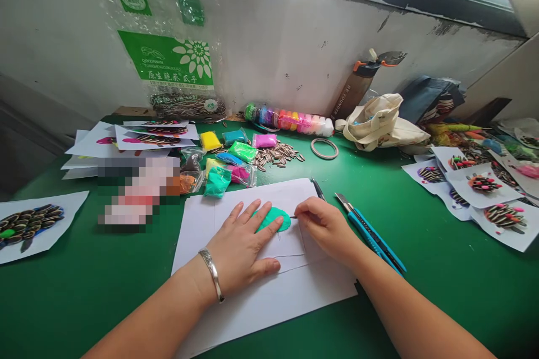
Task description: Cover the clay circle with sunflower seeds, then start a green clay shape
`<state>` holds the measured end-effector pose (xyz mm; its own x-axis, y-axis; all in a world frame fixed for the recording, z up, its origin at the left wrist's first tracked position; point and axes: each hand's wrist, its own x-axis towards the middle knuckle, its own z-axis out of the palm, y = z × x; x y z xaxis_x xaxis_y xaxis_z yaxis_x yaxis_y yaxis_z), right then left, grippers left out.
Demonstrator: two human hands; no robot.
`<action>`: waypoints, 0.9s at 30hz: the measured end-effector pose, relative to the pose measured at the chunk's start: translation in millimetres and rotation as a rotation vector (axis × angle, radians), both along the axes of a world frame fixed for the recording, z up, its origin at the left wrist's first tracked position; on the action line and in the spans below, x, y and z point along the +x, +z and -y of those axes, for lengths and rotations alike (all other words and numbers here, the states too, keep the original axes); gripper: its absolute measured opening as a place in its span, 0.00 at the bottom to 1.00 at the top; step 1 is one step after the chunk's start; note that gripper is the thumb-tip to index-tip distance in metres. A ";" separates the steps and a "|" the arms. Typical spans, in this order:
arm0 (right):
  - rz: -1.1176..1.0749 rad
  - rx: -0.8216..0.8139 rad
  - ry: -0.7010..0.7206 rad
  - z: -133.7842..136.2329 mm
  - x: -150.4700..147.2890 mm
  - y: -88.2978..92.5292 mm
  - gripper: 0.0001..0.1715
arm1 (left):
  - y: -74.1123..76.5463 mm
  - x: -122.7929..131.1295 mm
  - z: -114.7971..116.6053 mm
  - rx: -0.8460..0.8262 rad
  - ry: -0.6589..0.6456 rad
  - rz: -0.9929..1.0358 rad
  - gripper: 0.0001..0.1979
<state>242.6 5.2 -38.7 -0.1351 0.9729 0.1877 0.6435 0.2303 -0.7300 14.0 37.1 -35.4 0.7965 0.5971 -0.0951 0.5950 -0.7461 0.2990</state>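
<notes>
My left hand [242, 247] lies flat with its fingers spread on a sheet of white paper [261, 320]. Its index and middle fingers rest over a flattened green clay oval [278, 213]. Pencil lines run across the sheet around the oval. At the oval's right edge, my right hand [324, 227] pinches a small dark pointed sunflower seed [294, 216]; most of it is hidden by the fingers. Beyond the paper lie loose sunflower seeds [282, 152] and small packets of coloured clay, among them a green one [218, 181].
A blue utility knife [370, 233] and a dark pen [319, 189] lie right of the paper. Behind are a tape roll [324, 148], clay tubs [295, 121], a bottle [354, 90] and a seed bag [181, 76]. Seed-covered pictures [484, 184] lie at both sides.
</notes>
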 end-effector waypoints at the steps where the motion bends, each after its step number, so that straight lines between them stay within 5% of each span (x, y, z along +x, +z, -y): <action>1: -0.029 -0.016 -0.023 -1.2 1.3 -0.4 0.09 | -0.2 0.4 0.3 0.003 0.002 -0.002 0.35; 27: 0.001 0.004 0.043 -5.2 6.3 -6.0 0.10 | -0.6 8.9 5.6 0.042 0.033 -0.021 0.35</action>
<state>248.9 10.4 -44.8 -0.1770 0.9654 0.1914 0.6336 0.2606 -0.7284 23.0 31.5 -36.1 0.7747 0.6264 -0.0862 0.6250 -0.7378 0.2552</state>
